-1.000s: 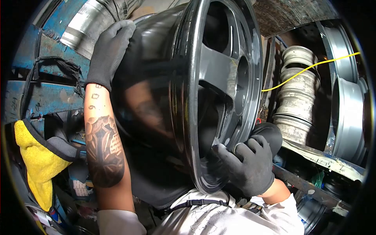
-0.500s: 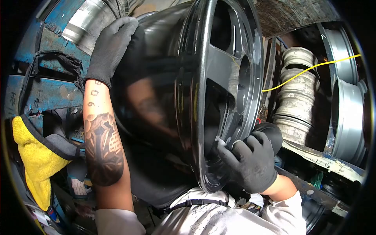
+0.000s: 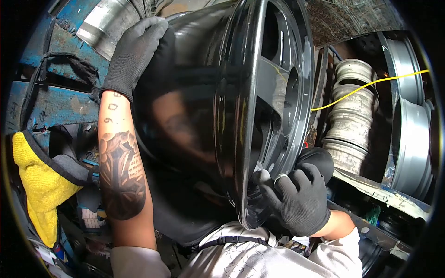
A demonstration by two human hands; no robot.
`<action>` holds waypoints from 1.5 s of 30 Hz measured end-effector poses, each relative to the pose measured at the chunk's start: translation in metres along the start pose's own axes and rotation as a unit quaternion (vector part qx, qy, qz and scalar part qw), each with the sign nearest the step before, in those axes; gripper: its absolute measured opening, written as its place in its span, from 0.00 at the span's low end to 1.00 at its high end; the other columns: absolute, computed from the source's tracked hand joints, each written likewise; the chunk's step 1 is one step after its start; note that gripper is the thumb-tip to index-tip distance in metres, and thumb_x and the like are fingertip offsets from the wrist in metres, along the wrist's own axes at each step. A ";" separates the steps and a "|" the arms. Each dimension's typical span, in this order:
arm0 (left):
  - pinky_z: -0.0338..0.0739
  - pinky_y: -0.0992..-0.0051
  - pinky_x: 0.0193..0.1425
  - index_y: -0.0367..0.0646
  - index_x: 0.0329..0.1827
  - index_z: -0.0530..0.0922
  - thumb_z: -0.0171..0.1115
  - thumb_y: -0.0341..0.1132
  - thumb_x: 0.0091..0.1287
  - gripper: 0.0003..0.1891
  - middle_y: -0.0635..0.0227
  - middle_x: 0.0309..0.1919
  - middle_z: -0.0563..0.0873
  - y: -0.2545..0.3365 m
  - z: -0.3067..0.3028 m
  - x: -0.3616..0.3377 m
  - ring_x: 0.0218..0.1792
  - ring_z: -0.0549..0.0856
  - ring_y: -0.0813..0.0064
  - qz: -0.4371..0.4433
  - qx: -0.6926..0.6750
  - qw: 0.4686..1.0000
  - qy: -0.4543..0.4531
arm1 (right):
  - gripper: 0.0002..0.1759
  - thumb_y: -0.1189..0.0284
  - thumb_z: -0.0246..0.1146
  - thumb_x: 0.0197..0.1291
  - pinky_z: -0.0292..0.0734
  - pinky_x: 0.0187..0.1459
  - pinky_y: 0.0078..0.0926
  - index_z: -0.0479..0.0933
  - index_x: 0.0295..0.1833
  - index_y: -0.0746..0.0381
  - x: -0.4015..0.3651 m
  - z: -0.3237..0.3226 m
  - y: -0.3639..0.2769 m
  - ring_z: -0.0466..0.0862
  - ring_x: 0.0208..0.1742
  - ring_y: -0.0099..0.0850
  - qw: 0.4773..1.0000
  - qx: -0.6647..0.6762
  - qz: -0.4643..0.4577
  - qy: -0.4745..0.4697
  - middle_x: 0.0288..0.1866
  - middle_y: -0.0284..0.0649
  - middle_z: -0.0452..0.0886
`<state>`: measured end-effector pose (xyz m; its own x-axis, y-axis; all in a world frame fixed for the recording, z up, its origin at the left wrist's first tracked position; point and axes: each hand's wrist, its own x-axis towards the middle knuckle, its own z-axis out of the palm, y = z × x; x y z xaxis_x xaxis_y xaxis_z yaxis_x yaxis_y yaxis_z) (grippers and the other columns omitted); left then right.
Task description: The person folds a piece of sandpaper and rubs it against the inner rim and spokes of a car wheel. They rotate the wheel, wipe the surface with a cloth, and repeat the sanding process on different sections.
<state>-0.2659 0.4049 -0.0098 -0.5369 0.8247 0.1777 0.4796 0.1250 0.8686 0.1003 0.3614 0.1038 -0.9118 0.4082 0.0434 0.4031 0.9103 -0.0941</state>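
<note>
Up close, both hands are gloved in dark knit.

- Left hand [image 3: 134, 53]: laid over the upper rear edge of a black alloy wheel [image 3: 199, 116], palm pressed to the barrel and fingers curved down around the lip. It holds nothing else. The bare, tattooed forearm runs down along the barrel's left side.
- Right hand [image 3: 296, 199]: closed around the lower front lip, fingers hooked over the edge toward a spoke opening, thumb on the outer side. The grip looks firm.
- Wheel: stands on edge, face turned to the person's right, close against the chest. No support shows under it, so by appearance the two hands bear it.
- State of the work, as a judgement: the wheel is up and under control, its gloss finish clean and reflecting the arm. It is not yet set on any surface or rack in view. No tool or rag is in either hand.

Surroundings:
- A yellow cloth [image 3: 39, 190] hangs at lower left, well apart from the hands, against a worn blue frame [image 3: 51, 104].
- A stack of pale rims [image 3: 350, 116] stands beyond the wheel's face, with a yellow cord [image 3: 371, 85] crossing above it.
- Silver rims [image 3: 410, 143] stand at far right.
</note>
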 end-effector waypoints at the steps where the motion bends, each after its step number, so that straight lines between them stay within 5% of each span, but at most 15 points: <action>1: 0.76 0.76 0.57 0.37 0.56 0.83 0.60 0.47 0.72 0.21 0.64 0.43 0.89 0.001 0.000 0.000 0.47 0.84 0.77 -0.005 -0.025 1.000 -0.007 | 0.09 0.71 0.74 0.51 0.73 0.38 0.37 0.81 0.34 0.64 0.003 0.004 0.004 0.72 0.29 0.33 1.000 -0.009 -0.020 0.014 0.25 0.34 0.69; 5: 0.75 0.77 0.57 0.37 0.56 0.83 0.60 0.48 0.72 0.22 0.65 0.44 0.88 0.012 0.000 -0.003 0.47 0.83 0.78 -0.049 -0.008 0.999 -0.007 | 0.08 0.74 0.72 0.51 0.72 0.36 0.37 0.83 0.37 0.64 0.004 -0.008 -0.005 0.72 0.29 0.32 1.000 -0.003 0.021 0.010 0.25 0.34 0.68; 8: 0.76 0.77 0.53 0.37 0.55 0.83 0.60 0.48 0.72 0.22 0.68 0.40 0.87 0.004 0.001 0.000 0.43 0.82 0.80 -0.008 -0.020 1.000 0.001 | 0.16 0.75 0.69 0.48 0.72 0.36 0.35 0.84 0.46 0.63 0.003 0.003 0.012 0.72 0.29 0.30 0.994 -0.052 -0.093 -0.015 0.26 0.33 0.68; 14: 0.76 0.78 0.52 0.37 0.56 0.83 0.60 0.49 0.72 0.23 0.69 0.39 0.87 0.005 0.001 -0.001 0.42 0.82 0.80 -0.005 0.004 1.000 0.001 | 0.29 0.73 0.66 0.44 0.74 0.36 0.31 0.82 0.58 0.64 -0.019 -0.009 0.007 0.69 0.26 0.27 0.997 -0.047 -0.069 -0.001 0.26 0.31 0.65; 21: 0.73 0.77 0.59 0.35 0.59 0.81 0.59 0.47 0.73 0.23 0.65 0.46 0.87 0.016 0.000 -0.005 0.49 0.82 0.79 -0.055 -0.041 0.997 -0.021 | 0.26 0.75 0.66 0.47 0.66 0.29 0.27 0.81 0.56 0.69 -0.021 0.010 0.003 0.68 0.23 0.25 0.997 -0.035 -0.075 0.010 0.21 0.31 0.63; 31: 0.74 0.79 0.55 0.37 0.61 0.81 0.59 0.48 0.74 0.24 0.69 0.45 0.86 0.017 -0.002 -0.005 0.46 0.80 0.82 -0.074 -0.045 0.996 -0.031 | 0.24 0.77 0.66 0.46 0.65 0.27 0.29 0.81 0.53 0.71 -0.010 0.000 -0.002 0.68 0.23 0.26 0.992 -0.087 -0.084 -0.027 0.23 0.31 0.63; 34: 0.74 0.79 0.54 0.37 0.60 0.81 0.59 0.48 0.74 0.24 0.69 0.45 0.86 0.014 -0.002 -0.004 0.45 0.80 0.82 -0.043 -0.044 0.998 -0.025 | 0.24 0.76 0.66 0.45 0.65 0.27 0.29 0.81 0.52 0.71 -0.006 0.012 0.001 0.69 0.24 0.27 0.995 -0.070 -0.073 0.026 0.23 0.32 0.64; 38: 0.73 0.77 0.60 0.36 0.61 0.81 0.59 0.48 0.73 0.24 0.65 0.50 0.87 0.025 -0.002 -0.008 0.51 0.82 0.78 -0.095 -0.040 0.995 -0.019 | 0.25 0.76 0.66 0.45 0.65 0.28 0.30 0.80 0.53 0.70 -0.005 -0.002 -0.003 0.70 0.26 0.28 0.995 -0.061 -0.058 -0.051 0.24 0.32 0.65; 45: 0.74 0.79 0.52 0.38 0.60 0.81 0.59 0.48 0.74 0.23 0.70 0.43 0.85 0.015 0.000 -0.007 0.42 0.79 0.82 -0.016 -0.028 0.999 0.005 | 0.27 0.76 0.65 0.46 0.66 0.31 0.30 0.78 0.56 0.69 -0.001 0.002 -0.001 0.71 0.27 0.29 0.995 -0.063 -0.060 -0.043 0.26 0.33 0.68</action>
<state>-0.2549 0.4008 0.0019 -0.5583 0.8153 0.1537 0.4223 0.1197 0.8985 0.1005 0.3606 0.1016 -0.9550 0.2940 -0.0399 0.2928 0.9556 0.0329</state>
